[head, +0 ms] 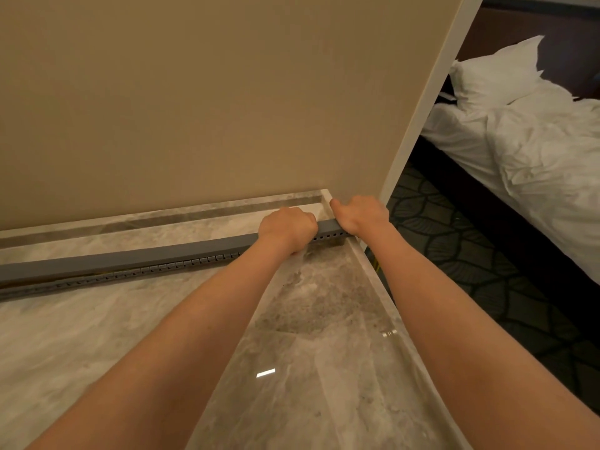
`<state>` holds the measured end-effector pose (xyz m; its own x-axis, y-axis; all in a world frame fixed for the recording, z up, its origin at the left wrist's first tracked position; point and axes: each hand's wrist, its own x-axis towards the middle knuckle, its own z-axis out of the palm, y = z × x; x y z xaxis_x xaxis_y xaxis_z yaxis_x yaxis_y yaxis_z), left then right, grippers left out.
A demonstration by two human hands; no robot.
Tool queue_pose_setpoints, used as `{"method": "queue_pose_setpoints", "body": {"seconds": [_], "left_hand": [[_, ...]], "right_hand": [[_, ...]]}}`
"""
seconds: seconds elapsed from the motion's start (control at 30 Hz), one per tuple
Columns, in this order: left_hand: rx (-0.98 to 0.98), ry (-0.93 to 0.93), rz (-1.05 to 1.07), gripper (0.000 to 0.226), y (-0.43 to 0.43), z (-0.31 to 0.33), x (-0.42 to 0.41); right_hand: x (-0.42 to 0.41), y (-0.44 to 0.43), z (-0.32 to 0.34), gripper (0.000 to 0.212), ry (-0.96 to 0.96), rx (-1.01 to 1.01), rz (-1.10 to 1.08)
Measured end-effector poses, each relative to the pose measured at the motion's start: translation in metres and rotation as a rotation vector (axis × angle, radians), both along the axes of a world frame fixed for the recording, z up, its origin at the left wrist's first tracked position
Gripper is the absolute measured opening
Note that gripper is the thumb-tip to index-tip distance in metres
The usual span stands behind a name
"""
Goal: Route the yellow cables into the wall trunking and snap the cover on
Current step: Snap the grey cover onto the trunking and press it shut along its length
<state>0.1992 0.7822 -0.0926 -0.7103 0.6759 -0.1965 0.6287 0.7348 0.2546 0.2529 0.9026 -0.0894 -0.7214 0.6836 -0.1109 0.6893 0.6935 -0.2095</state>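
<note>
A long grey slotted trunking [168, 266] lies on the marble floor, running from the left edge to the wall corner. Its grey cover [130, 258] sits on top; at the left the cover stands slightly off the slotted base. Thin strips of yellow cable [97, 273] show in that gap. My left hand [287, 227] grips the cover near its right end, fingers curled over it. My right hand [360, 212] grips the very end of the trunking by the corner. A bit of yellow cable [376, 264] shows below my right wrist at the floor's edge.
A beige wall [211, 102] rises behind the trunking, ending in a white corner trim [422, 125]. To the right lie dark patterned carpet [470, 254] and a bed with white bedding [535, 141]. Glossy marble floor [308, 352] spreads toward me.
</note>
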Motion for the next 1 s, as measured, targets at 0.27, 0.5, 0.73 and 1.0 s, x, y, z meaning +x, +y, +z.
{"method": "queue_pose_setpoints", "body": {"seconds": [0.27, 0.5, 0.73, 1.0], "left_hand": [[0.036, 0.113, -0.011, 0.033, 0.0, -0.009, 0.002], [0.08, -0.032, 0.042, 0.037, -0.002, -0.002, -0.005], [-0.045, -0.227, 0.175, 0.041, -0.032, 0.009, -0.034], [0.026, -0.161, 0.213, 0.029, -0.041, -0.003, -0.031]], "right_hand": [[0.003, 0.001, -0.002, 0.054, 0.061, -0.003, 0.005], [-0.001, -0.03, 0.019, 0.04, 0.047, 0.111, 0.182], [-0.01, -0.045, 0.009, 0.046, 0.016, -0.061, 0.299], [-0.012, -0.044, 0.001, 0.041, -0.014, 0.08, 0.366]]}}
